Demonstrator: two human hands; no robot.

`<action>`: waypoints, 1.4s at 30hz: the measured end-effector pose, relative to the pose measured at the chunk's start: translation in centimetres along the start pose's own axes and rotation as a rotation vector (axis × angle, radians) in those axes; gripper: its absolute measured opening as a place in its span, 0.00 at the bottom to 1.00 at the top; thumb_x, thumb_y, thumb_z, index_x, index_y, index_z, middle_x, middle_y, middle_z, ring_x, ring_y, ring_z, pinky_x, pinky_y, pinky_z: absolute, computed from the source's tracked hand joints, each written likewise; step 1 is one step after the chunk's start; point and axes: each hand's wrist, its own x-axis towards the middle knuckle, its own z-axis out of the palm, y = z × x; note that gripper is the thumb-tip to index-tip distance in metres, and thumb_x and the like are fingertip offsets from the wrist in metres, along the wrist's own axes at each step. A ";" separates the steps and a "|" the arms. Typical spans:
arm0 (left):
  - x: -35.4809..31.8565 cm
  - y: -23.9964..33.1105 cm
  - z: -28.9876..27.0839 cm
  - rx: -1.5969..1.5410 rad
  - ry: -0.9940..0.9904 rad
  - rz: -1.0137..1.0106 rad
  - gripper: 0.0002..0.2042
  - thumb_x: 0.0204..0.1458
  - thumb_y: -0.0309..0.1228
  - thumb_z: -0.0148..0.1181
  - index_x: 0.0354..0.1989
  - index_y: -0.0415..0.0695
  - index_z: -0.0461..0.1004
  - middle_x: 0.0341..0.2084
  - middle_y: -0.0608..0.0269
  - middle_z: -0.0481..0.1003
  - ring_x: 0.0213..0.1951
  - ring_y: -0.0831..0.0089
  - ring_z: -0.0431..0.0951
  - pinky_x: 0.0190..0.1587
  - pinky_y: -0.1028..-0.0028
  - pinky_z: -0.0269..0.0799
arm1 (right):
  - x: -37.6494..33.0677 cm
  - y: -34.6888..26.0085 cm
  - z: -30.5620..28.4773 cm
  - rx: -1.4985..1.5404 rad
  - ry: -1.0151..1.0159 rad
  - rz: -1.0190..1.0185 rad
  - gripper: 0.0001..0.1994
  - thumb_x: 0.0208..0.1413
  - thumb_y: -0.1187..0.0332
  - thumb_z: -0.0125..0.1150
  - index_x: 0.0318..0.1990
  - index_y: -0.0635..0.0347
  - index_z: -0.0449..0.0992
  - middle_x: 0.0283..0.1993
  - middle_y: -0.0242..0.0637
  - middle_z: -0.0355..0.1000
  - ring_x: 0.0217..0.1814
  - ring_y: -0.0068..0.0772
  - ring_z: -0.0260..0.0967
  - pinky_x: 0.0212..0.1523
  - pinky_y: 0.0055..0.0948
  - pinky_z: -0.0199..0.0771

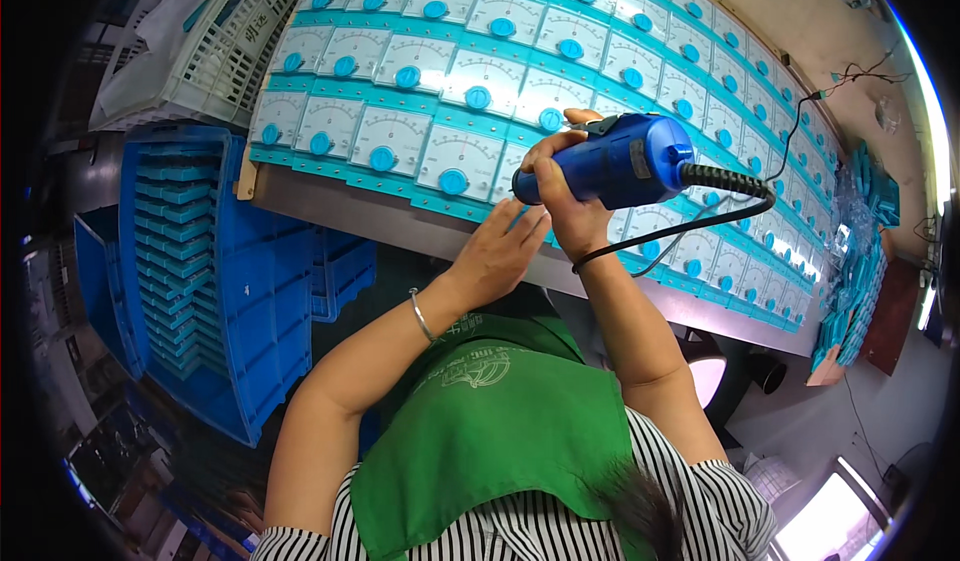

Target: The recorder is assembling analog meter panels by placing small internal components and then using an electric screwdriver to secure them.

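My right hand is wrapped around a blue electric screwdriver, held nearly level over the near edge of the panel meters. Its black cable leaves the right end and loops back past my right wrist. My left hand, with a silver bangle at the wrist, reaches to the driver's nose. Its fingers are stretched forward and slightly apart, with the tips at the near edge of a meter. The driver's tip is mostly hidden, and I cannot see any screw there. Each meter has a white dial face and a round blue knob.
Rows of similar meters cover the metal-edged table. At left stand a blue crate with stacked teal parts and a white plastic basket. Teal parts in clear wrap lie at the right end. A thin wire hangs there.
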 end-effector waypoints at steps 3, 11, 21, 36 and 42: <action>-0.1 -0.2 -0.2 -0.043 0.009 -0.003 0.23 0.45 0.22 0.54 0.53 0.32 0.67 0.53 0.49 0.64 0.57 0.51 0.63 0.62 0.55 0.60 | 0.1 0.5 0.8 -0.018 0.032 0.001 0.27 0.46 0.82 0.60 0.55 0.62 0.59 0.30 0.31 0.71 0.31 0.20 0.69 0.33 0.21 0.71; -0.1 -0.9 -0.6 -0.108 0.012 0.020 0.21 0.46 0.22 0.54 0.52 0.32 0.68 0.53 0.50 0.64 0.56 0.52 0.63 0.62 0.57 0.59 | -0.5 0.9 1.9 -0.014 0.063 -0.005 0.28 0.46 0.83 0.60 0.56 0.61 0.58 0.31 0.32 0.70 0.32 0.20 0.69 0.35 0.22 0.71; -0.2 -1.0 0.0 -0.050 0.007 0.022 0.20 0.48 0.25 0.53 0.51 0.33 0.69 0.52 0.50 0.65 0.55 0.52 0.64 0.62 0.57 0.59 | -0.8 1.6 1.6 -0.059 0.082 0.020 0.27 0.47 0.83 0.59 0.55 0.61 0.59 0.33 0.31 0.69 0.35 0.22 0.69 0.41 0.25 0.72; -2.0 -3.0 -2.3 -0.158 0.053 0.062 0.20 0.46 0.23 0.54 0.51 0.37 0.71 0.54 0.51 0.67 0.60 0.53 0.65 0.63 0.56 0.59 | 0.0 0.1 3.1 -0.014 0.085 -0.037 0.26 0.54 0.80 0.57 0.58 0.63 0.54 0.32 0.37 0.70 0.36 0.29 0.71 0.44 0.34 0.73; -4.2 -6.0 -4.8 0.045 0.035 -0.078 0.23 0.45 0.21 0.53 0.54 0.37 0.70 0.55 0.53 0.68 0.60 0.54 0.65 0.63 0.56 0.59 | 0.3 1.2 3.8 -0.136 0.108 -0.072 0.27 0.46 0.82 0.62 0.54 0.64 0.59 0.31 0.32 0.70 0.33 0.20 0.69 0.36 0.22 0.71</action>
